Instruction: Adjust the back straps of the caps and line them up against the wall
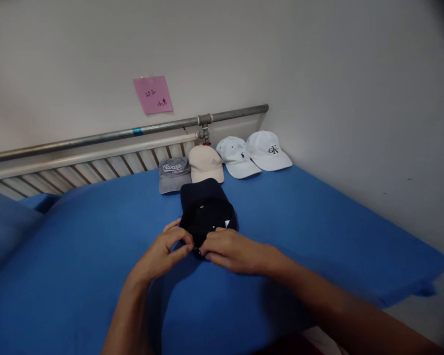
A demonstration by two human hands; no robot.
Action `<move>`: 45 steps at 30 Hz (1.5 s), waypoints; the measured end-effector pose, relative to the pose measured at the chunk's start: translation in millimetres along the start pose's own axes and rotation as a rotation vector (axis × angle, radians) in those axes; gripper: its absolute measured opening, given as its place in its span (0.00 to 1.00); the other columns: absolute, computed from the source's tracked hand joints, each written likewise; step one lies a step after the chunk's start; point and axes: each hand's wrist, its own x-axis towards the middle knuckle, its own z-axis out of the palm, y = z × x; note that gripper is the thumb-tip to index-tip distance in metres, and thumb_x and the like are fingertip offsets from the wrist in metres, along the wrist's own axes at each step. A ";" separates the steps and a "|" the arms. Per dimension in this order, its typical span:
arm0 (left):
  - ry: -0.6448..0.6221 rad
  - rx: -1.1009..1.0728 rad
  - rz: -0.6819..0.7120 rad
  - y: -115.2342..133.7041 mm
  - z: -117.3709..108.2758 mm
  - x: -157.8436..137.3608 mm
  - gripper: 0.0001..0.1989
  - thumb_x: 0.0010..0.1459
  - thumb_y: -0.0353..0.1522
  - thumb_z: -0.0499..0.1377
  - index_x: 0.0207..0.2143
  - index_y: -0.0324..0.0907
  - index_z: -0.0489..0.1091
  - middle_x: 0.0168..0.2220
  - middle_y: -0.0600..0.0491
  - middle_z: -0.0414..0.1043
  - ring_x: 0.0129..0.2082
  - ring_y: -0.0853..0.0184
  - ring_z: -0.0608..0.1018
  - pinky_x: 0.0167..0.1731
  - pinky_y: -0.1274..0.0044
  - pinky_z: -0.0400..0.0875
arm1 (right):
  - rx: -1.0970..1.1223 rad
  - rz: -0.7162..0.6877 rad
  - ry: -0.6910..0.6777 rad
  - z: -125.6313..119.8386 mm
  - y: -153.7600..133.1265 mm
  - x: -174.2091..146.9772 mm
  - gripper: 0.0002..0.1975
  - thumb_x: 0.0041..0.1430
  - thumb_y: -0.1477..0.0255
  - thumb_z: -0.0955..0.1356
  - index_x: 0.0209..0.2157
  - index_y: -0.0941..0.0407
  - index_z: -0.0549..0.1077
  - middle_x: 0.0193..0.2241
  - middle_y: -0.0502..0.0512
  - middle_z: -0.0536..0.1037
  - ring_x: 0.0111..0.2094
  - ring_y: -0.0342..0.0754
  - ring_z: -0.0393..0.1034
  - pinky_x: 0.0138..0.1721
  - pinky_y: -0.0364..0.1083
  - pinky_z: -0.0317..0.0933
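Observation:
A black baseball cap [205,217] lies upside down on the blue cover, its brim pointing away from me and its inside showing. My left hand [170,249] pinches the near back edge of the cap, by the adjusting strap. Close beside it, my right hand [231,249] is closed on the same strap end, where a small shiny buckle-like piece [197,252] shows between the hands. Beyond the black cap stand a grey cap [173,175], a beige cap [206,164], a white cap with a small dark emblem [237,157] and a white cap with dark letters [268,152].
A blue-covered surface [318,227] spreads under everything. Behind it run a white radiator [133,161] and a metal pipe [107,139] with a valve [206,132]. A pink note [153,95] is on the wall. Blue bedding [7,222] rises at the left.

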 end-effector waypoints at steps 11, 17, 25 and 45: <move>0.098 0.161 0.041 -25.3 -2.0 -1.9 0.24 0.37 0.20 0.57 0.37 0.50 0.77 0.42 0.52 0.76 0.53 0.50 0.69 0.61 0.55 0.40 | 1.126 0.351 0.498 -12.8 46.3 24.9 0.04 0.46 0.76 0.65 0.28 0.57 0.69 0.13 0.40 0.61 0.14 0.35 0.54 0.16 0.37 0.49; 0.087 0.241 0.014 -40.6 -0.5 -1.0 0.17 0.42 0.20 0.59 0.30 0.49 0.77 0.47 0.51 0.74 0.59 0.49 0.62 0.60 0.54 0.41 | 0.950 0.478 -0.002 -22.9 41.7 8.0 0.06 0.50 0.74 0.65 0.30 0.59 0.72 0.16 0.45 0.68 0.14 0.34 0.56 0.15 0.36 0.49; 0.093 0.121 0.015 -18.1 -1.5 2.0 0.08 0.50 0.28 0.61 0.31 0.50 0.76 0.32 0.56 0.77 0.47 0.59 0.73 0.62 0.60 0.39 | 0.801 0.541 -0.078 -9.8 38.0 10.4 0.06 0.49 0.76 0.66 0.33 0.58 0.71 0.23 0.47 0.72 0.18 0.35 0.64 0.17 0.35 0.59; -0.009 0.011 -0.272 -0.1 12.8 2.3 0.09 0.55 0.39 0.59 0.35 0.46 0.75 0.33 0.54 0.72 0.36 0.65 0.70 0.38 0.74 0.62 | 0.779 0.443 0.163 12.6 26.6 13.8 0.09 0.53 0.69 0.68 0.36 0.57 0.71 0.19 0.44 0.66 0.19 0.38 0.63 0.16 0.36 0.58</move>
